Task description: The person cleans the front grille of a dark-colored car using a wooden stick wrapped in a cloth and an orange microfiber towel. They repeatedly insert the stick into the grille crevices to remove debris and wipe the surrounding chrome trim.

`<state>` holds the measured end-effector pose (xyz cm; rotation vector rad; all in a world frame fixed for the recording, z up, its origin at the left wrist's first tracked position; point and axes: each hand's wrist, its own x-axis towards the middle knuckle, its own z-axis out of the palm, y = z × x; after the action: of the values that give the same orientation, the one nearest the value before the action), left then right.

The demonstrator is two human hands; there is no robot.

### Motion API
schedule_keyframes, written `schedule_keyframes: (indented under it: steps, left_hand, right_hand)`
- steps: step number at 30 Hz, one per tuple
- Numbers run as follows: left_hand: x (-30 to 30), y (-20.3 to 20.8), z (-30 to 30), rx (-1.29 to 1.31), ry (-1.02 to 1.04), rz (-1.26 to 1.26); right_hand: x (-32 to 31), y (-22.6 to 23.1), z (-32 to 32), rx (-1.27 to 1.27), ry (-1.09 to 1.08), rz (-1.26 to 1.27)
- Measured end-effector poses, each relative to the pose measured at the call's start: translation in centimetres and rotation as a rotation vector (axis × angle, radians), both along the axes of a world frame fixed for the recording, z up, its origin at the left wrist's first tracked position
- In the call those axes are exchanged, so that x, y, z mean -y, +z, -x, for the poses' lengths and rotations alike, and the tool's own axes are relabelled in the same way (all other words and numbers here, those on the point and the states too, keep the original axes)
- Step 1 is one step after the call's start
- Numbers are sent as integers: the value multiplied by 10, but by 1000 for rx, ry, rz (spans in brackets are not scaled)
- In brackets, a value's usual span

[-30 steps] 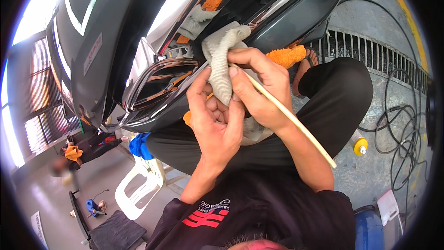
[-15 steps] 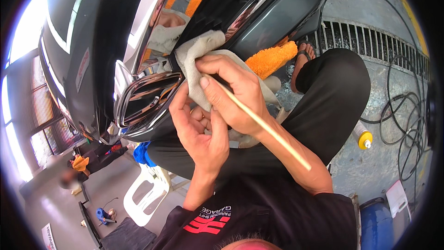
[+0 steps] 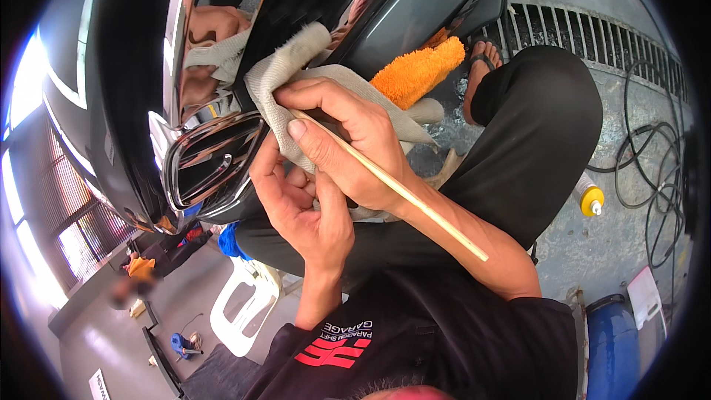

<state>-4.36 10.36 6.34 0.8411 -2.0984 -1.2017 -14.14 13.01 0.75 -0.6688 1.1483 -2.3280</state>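
Note:
My right hand (image 3: 348, 137) pinches a thin wooden stick (image 3: 404, 191) wrapped at its tip in a grey-beige cloth (image 3: 296, 67), pressed against the dark glossy car body (image 3: 133, 67) beside a chrome emblem (image 3: 211, 167). My left hand (image 3: 300, 211) sits just below, gripping the lower part of the same cloth under the right hand. The stick's tip is hidden in the cloth. An orange microfibre mitt (image 3: 418, 70) lies on the wet ground beyond my hands.
My knee in black trousers (image 3: 541, 126) and a sandalled foot (image 3: 481, 67) are to the right, near a floor drain grate (image 3: 592, 37). Black cables (image 3: 659, 178), a yellow-capped bottle (image 3: 590, 198), a blue drum (image 3: 611, 344) and a white plastic chair (image 3: 241, 311) surround me.
The view has closed in on the emblem. My hands, cloth and stick have shifted left toward the chrome emblem's edge, with the cloth now pressed higher on the body.

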Motion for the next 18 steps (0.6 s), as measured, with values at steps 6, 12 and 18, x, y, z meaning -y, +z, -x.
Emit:
schedule_keyframes:
  steps: [6, 12, 18]
  left_hand:
    - [3, 0, -5, -40, 15, -27]
    - [5, -4, -2, 2, 23, 2]
    - [4, -1, -1, -77, 28, 62]
  right_hand:
    - [-6, 4, -9, -48, -10, 25]
    - [4, 0, -12, 198, 110, 118]
    - [8, 9, -10, 90, 15, 90]
